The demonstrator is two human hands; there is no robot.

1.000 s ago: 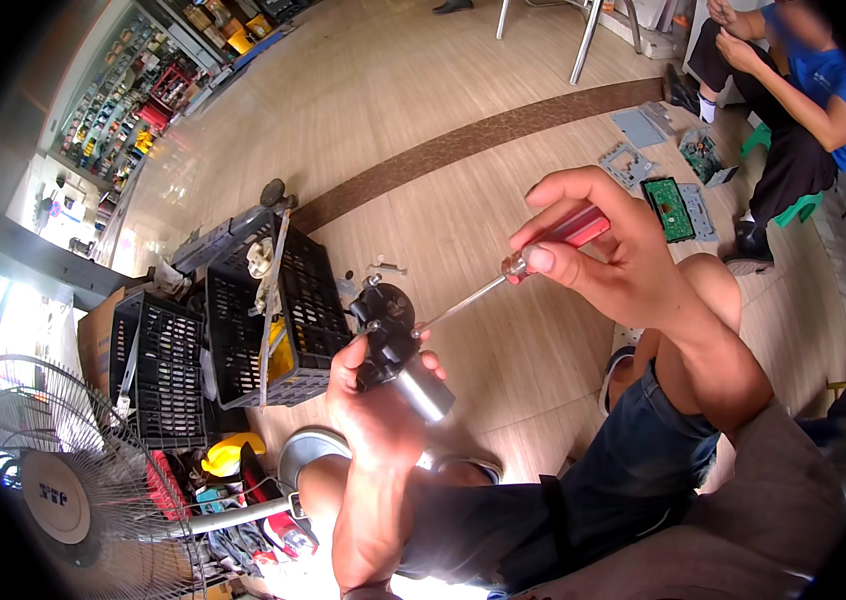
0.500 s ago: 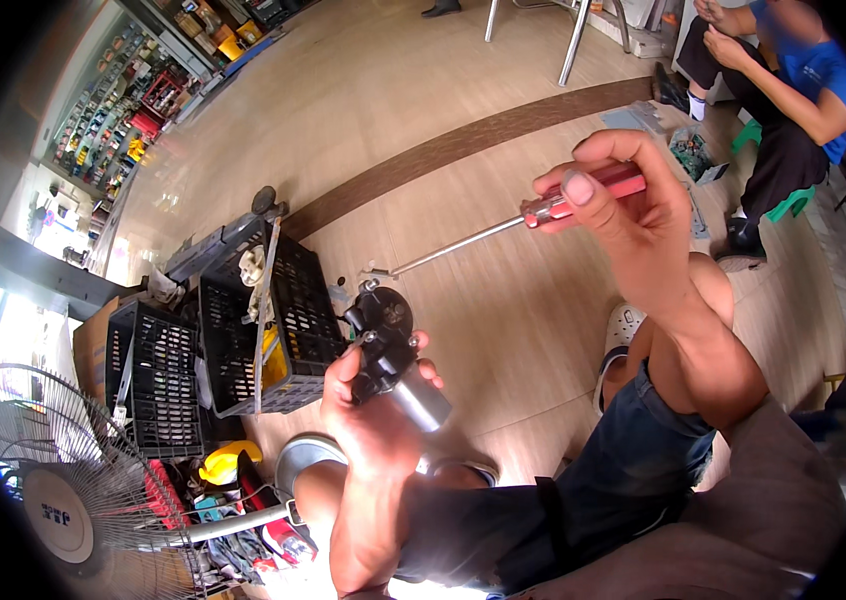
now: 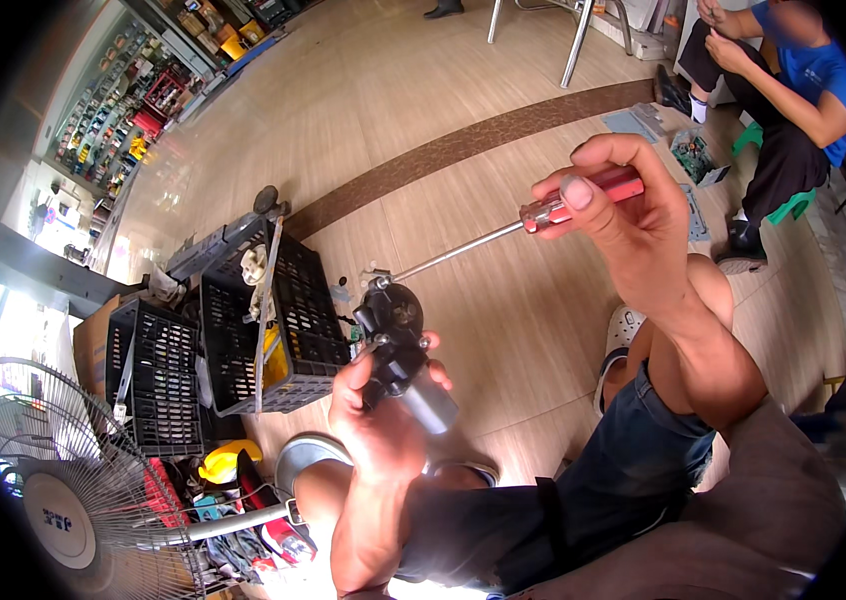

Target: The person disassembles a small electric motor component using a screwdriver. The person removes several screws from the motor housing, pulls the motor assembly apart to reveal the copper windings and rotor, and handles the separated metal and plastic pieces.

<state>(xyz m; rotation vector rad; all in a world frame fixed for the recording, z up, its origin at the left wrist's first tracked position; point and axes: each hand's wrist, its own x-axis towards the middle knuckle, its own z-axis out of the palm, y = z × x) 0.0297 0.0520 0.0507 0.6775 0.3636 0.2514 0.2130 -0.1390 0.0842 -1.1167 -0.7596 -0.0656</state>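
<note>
My left hand (image 3: 379,430) is closed around a small electric motor (image 3: 405,360) with a black housing and a silver cylindrical end, held up above the floor. Raised to the right, my right hand (image 3: 633,205) grips the red handle of a long screwdriver (image 3: 583,203) between thumb and fingers. Its steel shaft slants down to the left. A small metal piece shows at the shaft's tip, close by the top of the motor; whether the tip touches the motor I cannot tell. Part of the motor is hidden behind my left fingers.
Black plastic crates (image 3: 283,310) holding parts stand to the left. In front of them at lower left is a standing fan (image 3: 58,520). A yellow object (image 3: 228,460) lies among clutter beside it. At upper right a seated person (image 3: 813,90) works near a circuit board (image 3: 695,158) on the floor.
My left hand and the motor have shifted slightly to the right, bringing the motor's top closer to the screwdriver tip. My right hand has stayed nearly in place.
</note>
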